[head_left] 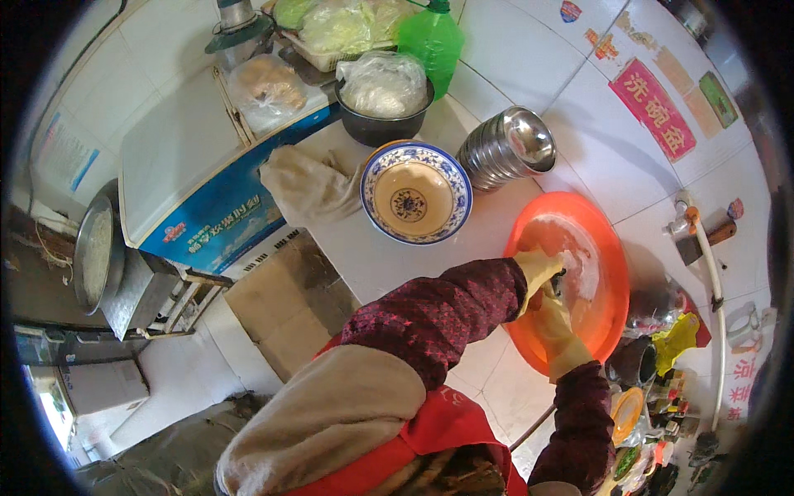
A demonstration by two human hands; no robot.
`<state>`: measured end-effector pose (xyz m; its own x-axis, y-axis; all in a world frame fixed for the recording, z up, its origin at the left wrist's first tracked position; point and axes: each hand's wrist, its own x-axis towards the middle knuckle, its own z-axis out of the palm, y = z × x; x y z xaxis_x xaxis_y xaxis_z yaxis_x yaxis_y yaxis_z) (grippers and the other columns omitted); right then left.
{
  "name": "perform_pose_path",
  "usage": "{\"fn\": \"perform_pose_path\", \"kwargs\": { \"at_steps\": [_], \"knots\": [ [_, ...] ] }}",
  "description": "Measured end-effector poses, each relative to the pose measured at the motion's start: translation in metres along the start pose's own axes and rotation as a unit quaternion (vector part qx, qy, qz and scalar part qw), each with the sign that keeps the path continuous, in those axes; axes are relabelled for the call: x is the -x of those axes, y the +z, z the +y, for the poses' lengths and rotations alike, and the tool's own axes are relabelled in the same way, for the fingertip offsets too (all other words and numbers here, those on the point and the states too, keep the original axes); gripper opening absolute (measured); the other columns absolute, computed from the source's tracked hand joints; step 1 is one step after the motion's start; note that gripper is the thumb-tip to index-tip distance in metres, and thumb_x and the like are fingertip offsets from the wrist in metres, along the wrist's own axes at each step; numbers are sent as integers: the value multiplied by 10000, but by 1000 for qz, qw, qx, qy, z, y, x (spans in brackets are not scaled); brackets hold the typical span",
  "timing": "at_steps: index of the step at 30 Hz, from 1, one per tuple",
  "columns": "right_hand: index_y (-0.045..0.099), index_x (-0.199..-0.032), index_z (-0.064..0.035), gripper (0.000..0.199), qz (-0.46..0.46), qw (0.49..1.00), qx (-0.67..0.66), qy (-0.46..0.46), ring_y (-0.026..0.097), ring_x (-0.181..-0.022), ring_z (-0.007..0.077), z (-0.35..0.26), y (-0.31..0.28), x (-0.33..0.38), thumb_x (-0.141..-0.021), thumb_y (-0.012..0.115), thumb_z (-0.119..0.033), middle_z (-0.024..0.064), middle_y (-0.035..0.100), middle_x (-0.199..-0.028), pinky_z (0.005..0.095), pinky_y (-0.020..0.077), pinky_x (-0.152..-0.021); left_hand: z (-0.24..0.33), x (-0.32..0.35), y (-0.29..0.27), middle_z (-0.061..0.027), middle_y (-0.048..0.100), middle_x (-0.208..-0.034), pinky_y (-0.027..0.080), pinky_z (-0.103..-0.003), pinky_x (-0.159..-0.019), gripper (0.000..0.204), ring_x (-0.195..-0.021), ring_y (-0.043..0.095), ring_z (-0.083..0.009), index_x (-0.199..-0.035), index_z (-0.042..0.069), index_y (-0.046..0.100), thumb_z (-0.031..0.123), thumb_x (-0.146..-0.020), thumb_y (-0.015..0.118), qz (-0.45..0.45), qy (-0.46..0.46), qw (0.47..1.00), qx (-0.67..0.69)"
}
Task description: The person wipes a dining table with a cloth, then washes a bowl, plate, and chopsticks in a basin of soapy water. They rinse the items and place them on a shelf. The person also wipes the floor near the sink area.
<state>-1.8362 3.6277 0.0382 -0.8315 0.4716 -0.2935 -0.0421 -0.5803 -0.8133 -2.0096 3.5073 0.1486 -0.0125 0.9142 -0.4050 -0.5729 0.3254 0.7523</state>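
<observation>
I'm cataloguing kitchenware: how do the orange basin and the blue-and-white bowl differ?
The orange basin looks bigger than the bowl. The basin is orange; the bowl is patterned blue and white. The left hand and right hand reach into the basin; neither touches the bowl. Both vessels are open-topped.

On the desk (351, 258): bowl (415, 202), cloth (308, 186) left of it, pot (372, 131) behind, stacked bowls (503, 150) right; basin (614, 285) farther right.

White tabletop (339, 252) carries a crumpled beige cloth (310, 186) at left, a blue-and-white patterned bowl (413, 219) beside it, stacked steel bowls (496, 155) at right, and a dark pot (383, 130) behind.
</observation>
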Motion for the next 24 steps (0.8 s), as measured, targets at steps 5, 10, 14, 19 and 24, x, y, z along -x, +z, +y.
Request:
{"fn": "perform_pose_path", "kwargs": {
  "at_steps": [5,10,14,19,24],
  "knots": [
    [562,-1580,-113,437,93,994,52,22,608,-1370,204,3,-37,14,-1159,610,-218,28,648,-1493,389,502,-1168,-16,-10,10,-176,547,-1636,358,-405,-1242,785,-1493,496,-270,-1631,34,519,520,-1043,702,38,49,998,25],
    [480,-1643,-104,537,130,988,76,34,570,-1446,190,-1,-10,25,-1138,639,-197,38,613,-1559,387,462,-1211,-18,-14,6,-204,537,-1648,386,-415,-1248,855,-1520,502,-298,-1687,33,424,540,-1051,686,19,27,999,-11],
    [415,-1693,-97,629,151,981,113,41,540,-1507,178,-12,31,16,-1121,663,-181,46,585,-1612,385,431,-1245,-10,-6,4,-74,686,-1196,513,-349,-976,692,-1085,630,-166,-1566,33,526,510,-1081,651,-10,71,996,48],
    [461,-1632,-38,552,42,898,436,-26,595,-1440,212,-31,56,36,-1157,595,-287,77,587,-1608,399,470,-1218,-4,3,21,-88,682,-1237,493,-347,-1029,752,-1146,623,-179,-1595,-6,492,495,-1068,685,-17,71,997,-24],
    [500,-1601,-30,584,19,906,417,-64,603,-1416,210,-23,39,35,-1148,595,-387,64,615,-1572,404,491,-1185,-13,3,15,-142,661,-1407,468,-391,-1137,631,-1324,610,-250,-1568,25,537,449,-1109,633,19,156,986,-50]
  ]
}}
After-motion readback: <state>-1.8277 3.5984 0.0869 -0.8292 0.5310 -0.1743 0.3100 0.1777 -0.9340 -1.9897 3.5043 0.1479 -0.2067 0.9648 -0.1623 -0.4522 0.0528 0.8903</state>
